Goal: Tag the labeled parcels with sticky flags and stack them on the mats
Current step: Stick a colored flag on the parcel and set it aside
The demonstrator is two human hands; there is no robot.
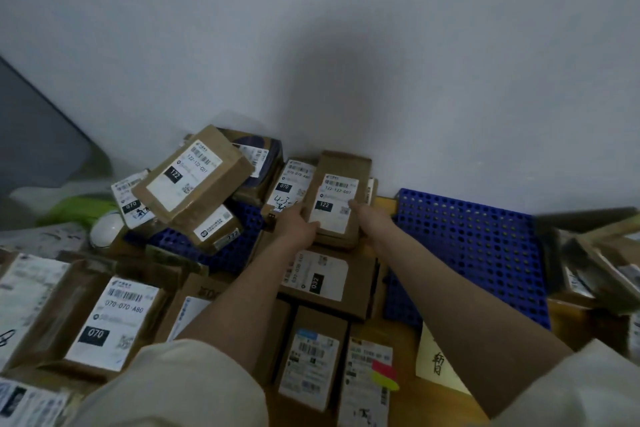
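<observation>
Cardboard parcels all round my forearms. Nearest, below the held 122 parcel (335, 202), a labelled box carries pink and yellow sticky flags (383, 374). Further out, my left hand (300, 224) grips the 122 parcel's left edge, my right hand (370, 215) holds its right edge, fingers on the label. It sits atop other boxes near the wall. Right of it lies the blue perforated mat (474, 250); left of it, a tilted 122 box (194, 173).

Brown parcels (337, 204), blue perforated mat (467, 239), pink-yellow flags (383, 374).
</observation>
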